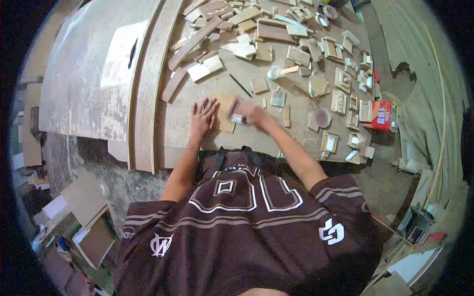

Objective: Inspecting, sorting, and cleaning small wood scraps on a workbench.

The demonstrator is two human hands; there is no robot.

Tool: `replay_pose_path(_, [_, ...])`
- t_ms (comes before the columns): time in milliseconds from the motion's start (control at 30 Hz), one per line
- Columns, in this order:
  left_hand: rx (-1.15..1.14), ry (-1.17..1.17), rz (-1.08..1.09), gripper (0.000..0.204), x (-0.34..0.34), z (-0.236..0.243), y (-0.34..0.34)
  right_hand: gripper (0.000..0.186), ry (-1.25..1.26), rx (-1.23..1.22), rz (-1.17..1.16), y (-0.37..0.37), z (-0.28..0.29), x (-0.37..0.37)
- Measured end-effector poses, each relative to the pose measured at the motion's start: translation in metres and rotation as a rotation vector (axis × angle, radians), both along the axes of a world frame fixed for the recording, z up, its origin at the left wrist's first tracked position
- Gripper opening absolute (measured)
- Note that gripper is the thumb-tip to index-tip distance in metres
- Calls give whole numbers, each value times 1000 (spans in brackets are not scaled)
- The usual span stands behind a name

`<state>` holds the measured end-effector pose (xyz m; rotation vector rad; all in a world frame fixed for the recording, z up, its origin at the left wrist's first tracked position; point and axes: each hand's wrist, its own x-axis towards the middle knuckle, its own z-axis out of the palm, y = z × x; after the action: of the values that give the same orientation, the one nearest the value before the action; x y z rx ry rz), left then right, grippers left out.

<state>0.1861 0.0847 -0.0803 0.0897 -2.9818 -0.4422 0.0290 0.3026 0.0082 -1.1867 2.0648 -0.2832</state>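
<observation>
Pale wood board [226, 112] lay flat near front edge of surface [182, 123], just ahead of you. Your left hand [202, 117] pressed flat, fingers spread, at board's left edge, likely pinning it against sliding. Your right hand [245, 113] blurred, grip closed on small block [238, 118] atop board. Offcuts [256, 34] littered surface beyond; red box [382, 115] right; large panel [94, 69] left; dusty workshop floor [390, 182].

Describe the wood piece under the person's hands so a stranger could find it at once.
Start at the dusty workbench strewn with small wood offcuts, then go to its near edge, where the left hand lies flat. The flat, pale rectangular wooden board lies between that hand and the blurred right hand. Unlike its neighbours, it alone is touched by hands.
</observation>
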Motion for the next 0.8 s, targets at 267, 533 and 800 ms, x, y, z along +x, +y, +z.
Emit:
replay_pose_path(267, [4, 9, -38, 56, -20, 17, 8, 40, 96, -758, 191, 38, -100, -1])
replay_pose_path(533, [96, 48, -27, 53, -17, 20, 6, 40, 183, -729, 209, 37, -97, 46])
replay_pose_path(800, [51, 91, -36, 54, -14, 4, 2, 39, 307, -513, -114, 12, -68, 49])
